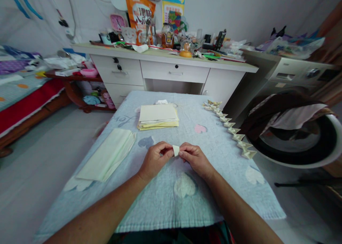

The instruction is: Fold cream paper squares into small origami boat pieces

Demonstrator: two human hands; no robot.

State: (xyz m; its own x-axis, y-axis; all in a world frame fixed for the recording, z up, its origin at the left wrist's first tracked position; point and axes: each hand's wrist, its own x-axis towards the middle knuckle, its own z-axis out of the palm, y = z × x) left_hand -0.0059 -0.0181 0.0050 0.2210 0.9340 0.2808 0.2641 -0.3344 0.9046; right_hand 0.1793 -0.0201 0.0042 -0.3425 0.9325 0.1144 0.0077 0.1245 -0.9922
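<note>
A small folded piece of pale cream paper (pixel 175 150) is pinched between my two hands over the middle of the cloth-covered table. My left hand (pixel 158 157) grips its left edge with thumb and fingers, and my right hand (pixel 196 158) grips its right side. Beyond the hands lies a stack of cream and yellow paper (pixel 158 116). To the left rests a pile of pale green folded paper sheets (pixel 108 154). Along the right edge runs a row of folded paper pieces (pixel 234 130), pointed and boat-like, with a patterned one at the far end.
A blue tablecloth (pixel 160 201) with heart prints covers the table. Behind it stands a white desk (pixel 175 71) crowded with jars, an orange snack bag (pixel 140 17) and a pink clock (pixel 117 22). At right is a washing machine (pixel 301 72) with its door open and clothes hanging out.
</note>
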